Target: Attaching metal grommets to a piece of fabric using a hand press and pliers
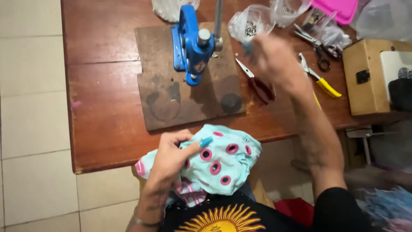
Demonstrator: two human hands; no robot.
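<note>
A person's left hand (171, 157) clutches a bundle of pale turquoise fabric (223, 161) at the near edge of a wooden table (103, 111), fingers curled into the cloth and a thumb with a long blue-painted nail pressed flat on top. The fabric is dotted with pink rings with dark centres, and a strip of pink-and-white striped cloth (189, 191) shows beneath it, against the person's lap.

The right hand (272, 53) reaches out over the far side of the table, blurred by motion; its fingers appear drawn together near the mouth of a clear plastic bag (249, 23) holding small metal pieces, but whether it grips anything cannot be told. Just beside that hand lie red-handled pliers (257, 83), and further right a yellow-handled tool (319, 79) and dark scissors (319, 49).

Between the 2 hands, a blue hand press (193, 41) stands upright on a worn wooden board (171, 99) marked with dark round stains. More clear bags (292, 8) and a pink tray (337, 7) crowd the table's far edge, while a wooden box (365, 77) sits at the right end. Pale floor tiles (30, 129) run along the left.
</note>
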